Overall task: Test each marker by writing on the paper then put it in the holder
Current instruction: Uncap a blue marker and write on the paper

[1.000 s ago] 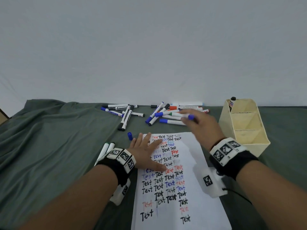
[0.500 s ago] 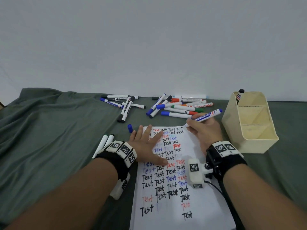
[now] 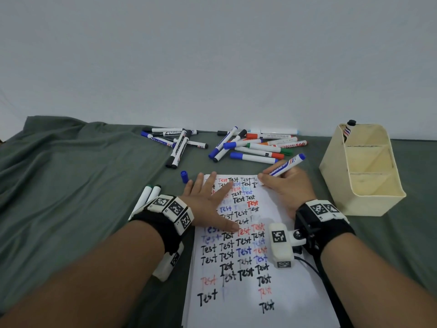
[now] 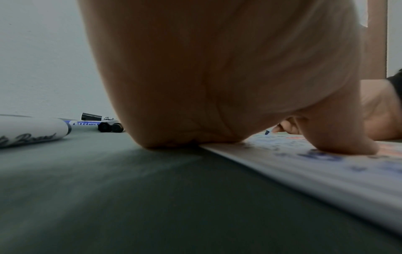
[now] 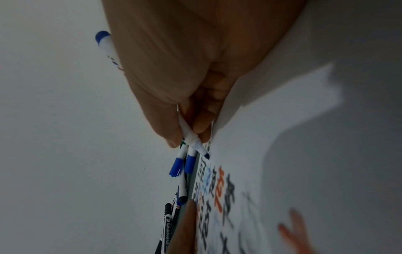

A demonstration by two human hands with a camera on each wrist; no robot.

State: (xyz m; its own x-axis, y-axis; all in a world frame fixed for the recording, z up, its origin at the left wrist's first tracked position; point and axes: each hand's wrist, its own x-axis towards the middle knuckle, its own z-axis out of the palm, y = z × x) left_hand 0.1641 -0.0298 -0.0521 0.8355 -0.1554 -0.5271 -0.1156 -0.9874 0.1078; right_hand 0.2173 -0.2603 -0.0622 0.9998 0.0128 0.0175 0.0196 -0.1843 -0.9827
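Grey-green cloth covers the bench (image 3: 71, 197) in front of a plain pale wall, with a marker test going on.

On the cloth lies a white sheet of paper (image 3: 290, 292) filled with the word "Test" in black, blue and red. The left hand (image 3: 208, 202) presses flat on the sheet, fingers (image 3: 201, 183) straight and spread. The right hand (image 3: 287, 188) has its fingers clamped on an uncapped blue whiteboard marker (image 3: 287, 165), its tip (image 5: 206, 156) at the far right corner of the sheet. A loose blue cap (image 3: 184, 176) lies just beyond the sheet. A pile of mixed capped markers (image 3: 255, 147) lies near the wall. The cream plastic holder with three compartments (image 3: 369, 204) stands right of the paper, one black-capped marker (image 3: 349, 129) in its far compartment.
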